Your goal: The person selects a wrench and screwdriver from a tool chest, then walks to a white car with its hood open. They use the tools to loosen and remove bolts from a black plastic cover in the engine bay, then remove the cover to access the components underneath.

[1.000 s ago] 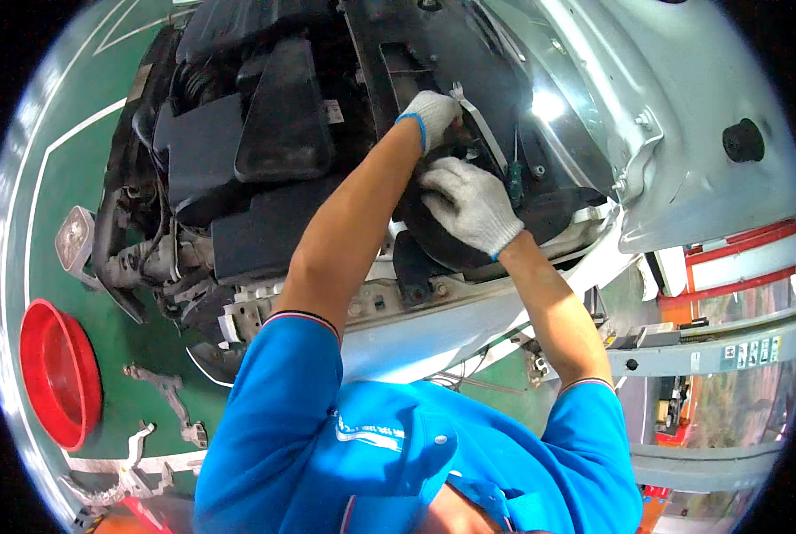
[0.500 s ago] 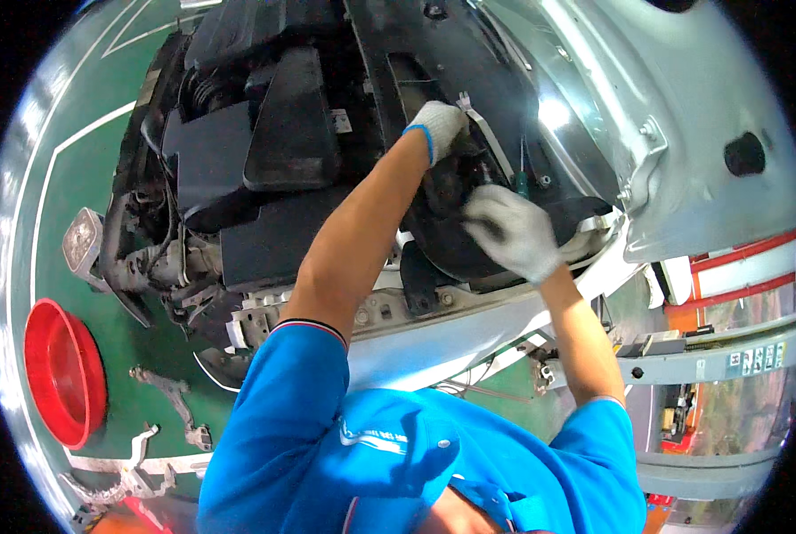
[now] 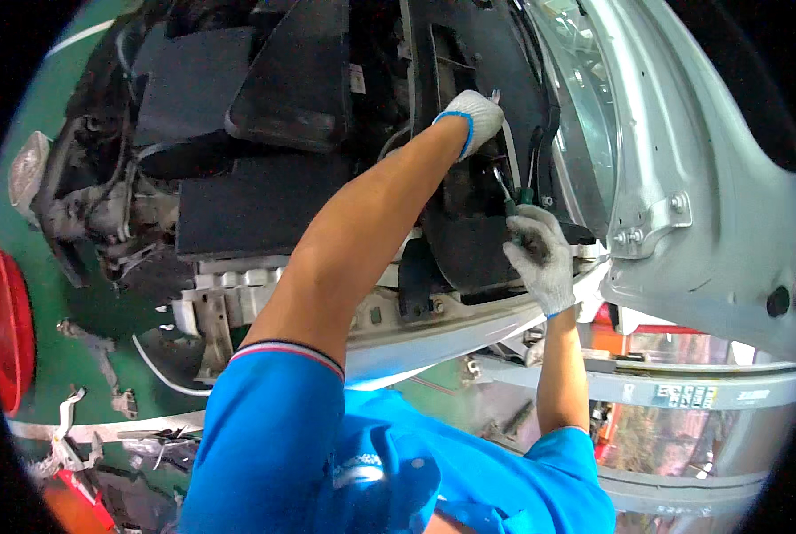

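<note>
My left hand (image 3: 476,123), in a white knit glove with a blue cuff, is closed at the opening in the black plastic cover; its fingertips are hidden. Beside it lies a long pale tool (image 3: 508,147) with a forked tip. Lower right, my gloved right hand (image 3: 540,254) has a dark smudge and curls round the dark green handle of a ratchet-like tool (image 3: 502,181), whose shiny metal end points into the recess. Close by, a screwdriver (image 3: 527,194) with a green handle rests on the cover (image 3: 474,249).
Around my arms is an open engine bay with a black engine cover (image 3: 291,89) and a pale front crossmember (image 3: 389,313). A silver body panel (image 3: 710,240) stands at right. On the green floor at left are a red basin (image 3: 6,329) and removed metal parts (image 3: 104,365).
The view has shifted, so the car sits further left and higher. My right hand has drawn back from the recess, and the metal-ended tool now shows at its fingers. My left hand stays at the opening.
</note>
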Motion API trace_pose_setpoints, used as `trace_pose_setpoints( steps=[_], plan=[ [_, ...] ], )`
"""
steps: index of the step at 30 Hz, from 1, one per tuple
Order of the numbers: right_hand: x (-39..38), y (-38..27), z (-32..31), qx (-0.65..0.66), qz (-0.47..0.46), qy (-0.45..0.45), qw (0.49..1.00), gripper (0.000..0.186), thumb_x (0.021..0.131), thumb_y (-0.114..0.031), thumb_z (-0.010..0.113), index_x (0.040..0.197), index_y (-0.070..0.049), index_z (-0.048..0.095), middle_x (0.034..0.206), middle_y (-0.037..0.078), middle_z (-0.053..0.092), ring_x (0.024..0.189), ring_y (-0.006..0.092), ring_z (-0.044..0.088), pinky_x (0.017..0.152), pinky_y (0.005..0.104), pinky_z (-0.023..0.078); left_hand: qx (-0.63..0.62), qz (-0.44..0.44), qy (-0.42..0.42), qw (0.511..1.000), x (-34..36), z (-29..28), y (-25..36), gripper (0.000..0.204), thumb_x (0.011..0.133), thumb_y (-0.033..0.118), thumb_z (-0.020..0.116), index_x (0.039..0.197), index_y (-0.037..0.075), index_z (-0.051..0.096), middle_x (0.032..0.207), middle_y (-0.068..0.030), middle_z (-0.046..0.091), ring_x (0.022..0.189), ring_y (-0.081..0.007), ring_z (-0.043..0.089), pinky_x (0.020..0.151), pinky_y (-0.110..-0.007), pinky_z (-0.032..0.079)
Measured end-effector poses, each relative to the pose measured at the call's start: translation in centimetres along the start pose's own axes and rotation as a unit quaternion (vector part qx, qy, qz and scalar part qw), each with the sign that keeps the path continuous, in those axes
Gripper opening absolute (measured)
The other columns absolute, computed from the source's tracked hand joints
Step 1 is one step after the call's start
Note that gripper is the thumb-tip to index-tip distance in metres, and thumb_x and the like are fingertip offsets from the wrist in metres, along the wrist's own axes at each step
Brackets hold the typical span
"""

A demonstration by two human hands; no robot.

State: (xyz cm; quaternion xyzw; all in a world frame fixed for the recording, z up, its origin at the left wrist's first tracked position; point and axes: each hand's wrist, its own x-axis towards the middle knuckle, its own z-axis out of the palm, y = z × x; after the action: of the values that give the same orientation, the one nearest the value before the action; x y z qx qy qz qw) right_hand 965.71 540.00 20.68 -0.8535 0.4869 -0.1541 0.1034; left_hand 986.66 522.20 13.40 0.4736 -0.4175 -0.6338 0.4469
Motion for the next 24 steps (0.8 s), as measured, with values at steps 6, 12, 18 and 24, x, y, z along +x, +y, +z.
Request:
trace_pose_setpoints(
  steps=[6, 12, 18, 24],
  plan=[
    [-0.2, -0.5, 1.1, 0.107, 0.147, 0.042, 0.983, 0.035, 0.085, -0.01, 0.079, 0.118, -0.002, 0.072, 0.137, 0.011, 0.06, 0.118, 0.0205, 0.064, 0.101, 0.0351, 0.053, 0.508, 0.274, -0.013, 0.817, 1.5, 0.9, -1.3, 0.037, 0.066, 0.008, 0.087, 0.103, 0.006, 0.081, 0.101, -0.0176, 0.078, 0.093, -0.0319, 0.077, 0.079, -0.038, 0.062],
    [1.8, -2.1, 1.2, 0.106, 0.138, 0.031, 0.984, 0.033, 0.085, -0.01, 0.08, 0.115, -0.001, 0.073, 0.138, 0.013, 0.059, 0.122, 0.0223, 0.062, 0.102, 0.0359, 0.052, 0.615, 0.304, -0.031, 0.726, -1.8, -1.2, 0.8, 0.03, 0.079, 0.013, 0.082, 0.108, 0.004, 0.08, 0.101, -0.0149, 0.078, 0.093, -0.0312, 0.076, 0.079, -0.039, 0.059],
    [6.2, -4.8, 3.9, 0.04, 0.003, -0.021, 0.999, 0.031, 0.079, -0.014, 0.086, 0.105, -0.003, 0.072, 0.125, 0.016, 0.067, 0.111, 0.0291, 0.069, 0.095, 0.0362, 0.056, 0.356, 0.197, -0.006, 0.913, -1.1, -0.1, -0.5, 0.026, 0.094, 0.013, 0.066, 0.113, -0.001, 0.076, 0.1, -0.0191, 0.077, 0.093, -0.0339, 0.075, 0.081, -0.043, 0.059],
    [2.0, -1.7, 0.8, -0.002, 0.042, 0.007, 0.999, 0.024, 0.079, -0.007, 0.081, 0.101, -0.004, 0.072, 0.12, 0.015, 0.071, 0.108, 0.0313, 0.071, 0.093, 0.039, 0.057, 0.391, 0.286, 0.049, 0.874, -0.5, 0.3, -2.0, 0.018, 0.089, 0.011, 0.069, 0.101, 0.004, 0.081, 0.098, -0.0177, 0.078, 0.092, -0.0332, 0.076, 0.08, -0.041, 0.059]
  ],
)
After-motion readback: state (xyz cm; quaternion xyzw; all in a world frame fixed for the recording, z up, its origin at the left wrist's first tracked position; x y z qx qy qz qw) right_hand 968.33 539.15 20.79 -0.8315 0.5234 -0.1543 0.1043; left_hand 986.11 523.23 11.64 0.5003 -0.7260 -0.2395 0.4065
